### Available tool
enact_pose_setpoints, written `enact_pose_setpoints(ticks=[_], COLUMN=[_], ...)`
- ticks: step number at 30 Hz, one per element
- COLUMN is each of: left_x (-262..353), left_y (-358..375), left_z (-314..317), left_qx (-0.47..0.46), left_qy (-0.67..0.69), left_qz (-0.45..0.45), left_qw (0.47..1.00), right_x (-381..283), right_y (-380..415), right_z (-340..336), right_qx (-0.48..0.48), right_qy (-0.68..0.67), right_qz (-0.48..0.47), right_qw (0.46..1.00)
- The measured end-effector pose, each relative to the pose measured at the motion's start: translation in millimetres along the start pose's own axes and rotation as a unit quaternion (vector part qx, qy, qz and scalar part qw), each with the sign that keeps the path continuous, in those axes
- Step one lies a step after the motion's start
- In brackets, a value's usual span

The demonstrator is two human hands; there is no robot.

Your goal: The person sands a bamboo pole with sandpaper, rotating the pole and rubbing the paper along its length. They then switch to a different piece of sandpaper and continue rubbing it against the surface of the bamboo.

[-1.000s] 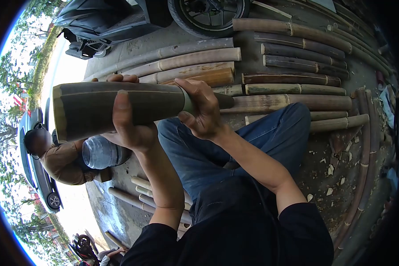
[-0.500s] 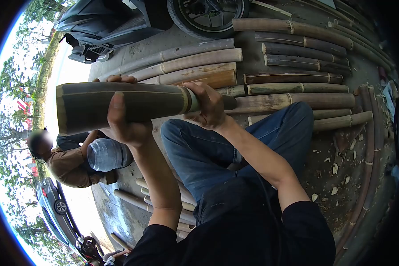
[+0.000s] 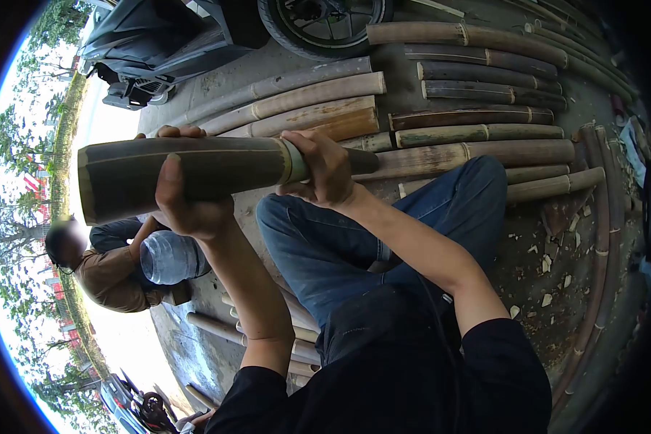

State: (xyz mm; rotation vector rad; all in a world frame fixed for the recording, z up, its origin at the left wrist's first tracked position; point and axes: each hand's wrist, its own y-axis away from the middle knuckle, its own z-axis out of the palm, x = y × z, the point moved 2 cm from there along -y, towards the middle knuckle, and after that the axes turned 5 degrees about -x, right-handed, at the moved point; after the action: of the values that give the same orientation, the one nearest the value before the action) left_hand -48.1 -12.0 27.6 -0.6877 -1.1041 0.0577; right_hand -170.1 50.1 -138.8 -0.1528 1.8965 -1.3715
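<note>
Bamboo tube: held above the ground, wide end toward the ground's sunlit edge.
Left hand: partly curled around the tube's wider half, thumb along its near side.
Right hand: wrapped round the narrower part, beside a pale ring.
Bamboo poles: in rows on the ground.

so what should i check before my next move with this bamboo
1. Left hand supporting the dark bamboo piece: ok, thumb lies across its near side.
2. Right hand gripping it: ok, wrapped around it beside the pale ring.
3. End past the right hand clear of the pole behind: cannot tell, they overlap in this view.
4. Seated person beyond reach of the bamboo: cannot tell, depth is unclear.
5. Floor on your right free of debris: not ok, pale chips lie scattered.
</note>
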Motion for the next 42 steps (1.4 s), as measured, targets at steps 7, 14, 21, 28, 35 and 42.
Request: enact_pose_setpoints(ticks=[7,14,21,28,35,42], left_x=[1.5,-2.0,-1.4,0.2,3.2,-1.7], left_y=[0.6,-2.7,-1.3,0.1,0.8,-6.8], left_z=[-16.2,-26.1,-27.8,-26.1,-24.6,-27.3], left_qx=[-0.088,-0.171,-0.224,-0.209,-0.259,-0.272], left_qy=[0.059,0.123,0.140,0.124,0.172,0.183], left_qz=[0.018,0.044,0.058,0.055,0.049,0.043], left_qw=[0.994,0.977,0.963,0.968,0.949,0.944], right_x=[-3.3,11.8,-13.5,-4.1,-31.4,22.2], right_y=[9.6,20.2,2.7,2.5,-32.8,20.8], right_z=[-4.5,-11.1,-7.8,-14.4,-17.0,-20.0], right_qx=[0.025,-0.062,-0.013,-0.101,-0.142,-0.187], right_qy=[0.005,-0.035,-0.013,-0.115,-0.173,-0.188], right_qz=[0.005,0.047,0.038,0.084,0.097,0.169], right_qw=[1.000,0.996,0.999,0.985,0.970,0.949])
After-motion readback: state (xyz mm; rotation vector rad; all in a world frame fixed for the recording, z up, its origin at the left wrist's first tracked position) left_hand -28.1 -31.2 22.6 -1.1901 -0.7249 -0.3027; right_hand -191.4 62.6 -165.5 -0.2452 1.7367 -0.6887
